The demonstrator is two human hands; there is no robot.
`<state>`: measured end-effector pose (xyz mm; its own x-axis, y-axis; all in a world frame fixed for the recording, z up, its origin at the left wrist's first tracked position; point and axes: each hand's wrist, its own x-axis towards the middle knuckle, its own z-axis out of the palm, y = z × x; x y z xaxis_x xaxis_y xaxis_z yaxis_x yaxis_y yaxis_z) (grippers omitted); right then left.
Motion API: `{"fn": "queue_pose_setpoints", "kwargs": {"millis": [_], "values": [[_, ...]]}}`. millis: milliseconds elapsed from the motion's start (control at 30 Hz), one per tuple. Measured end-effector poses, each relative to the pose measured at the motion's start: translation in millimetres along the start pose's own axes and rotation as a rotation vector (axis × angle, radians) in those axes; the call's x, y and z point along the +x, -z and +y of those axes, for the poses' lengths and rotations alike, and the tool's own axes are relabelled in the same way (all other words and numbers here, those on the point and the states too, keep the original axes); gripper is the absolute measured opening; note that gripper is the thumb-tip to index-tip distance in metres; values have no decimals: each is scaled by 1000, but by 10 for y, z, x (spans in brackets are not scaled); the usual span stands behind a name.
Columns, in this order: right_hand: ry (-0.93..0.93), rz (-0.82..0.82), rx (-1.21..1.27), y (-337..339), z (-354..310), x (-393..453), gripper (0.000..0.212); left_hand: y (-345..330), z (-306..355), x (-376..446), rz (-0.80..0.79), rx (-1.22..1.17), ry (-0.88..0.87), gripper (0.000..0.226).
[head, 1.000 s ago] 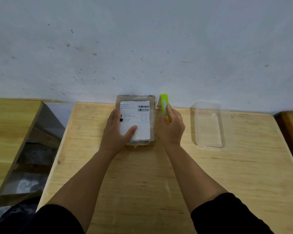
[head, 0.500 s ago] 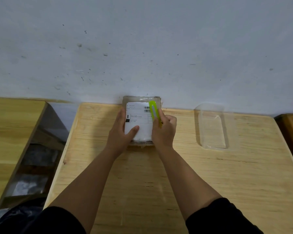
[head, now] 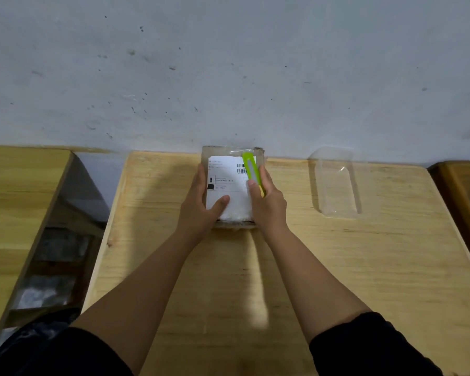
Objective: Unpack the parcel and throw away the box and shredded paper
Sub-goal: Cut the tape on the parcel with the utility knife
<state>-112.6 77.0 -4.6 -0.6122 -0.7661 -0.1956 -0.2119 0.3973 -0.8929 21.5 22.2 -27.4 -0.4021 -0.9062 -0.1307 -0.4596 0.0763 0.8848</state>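
Green cutter now lies over parcel, right-hand grip unchanged.

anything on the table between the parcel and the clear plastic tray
Only the right hand, at the parcel's edge; past it, bare table up to the tray, in the head view.

The parcel sits at the back of the table, right against the wall. A clear plastic tray lies to its right, apart from it. The near table is bare wood.
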Motion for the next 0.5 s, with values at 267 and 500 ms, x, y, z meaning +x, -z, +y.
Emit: {"fn": "queue_pose_setpoints", "kwargs": {"millis": [267, 500], "values": [[-25, 52, 21, 281, 58, -818, 49, -2, 166, -795, -40, -8, -21, 86], [-50, 2, -1, 504, 342, -1448, 49, -198, 120, -1524, -40, 16, 6, 86]]}}
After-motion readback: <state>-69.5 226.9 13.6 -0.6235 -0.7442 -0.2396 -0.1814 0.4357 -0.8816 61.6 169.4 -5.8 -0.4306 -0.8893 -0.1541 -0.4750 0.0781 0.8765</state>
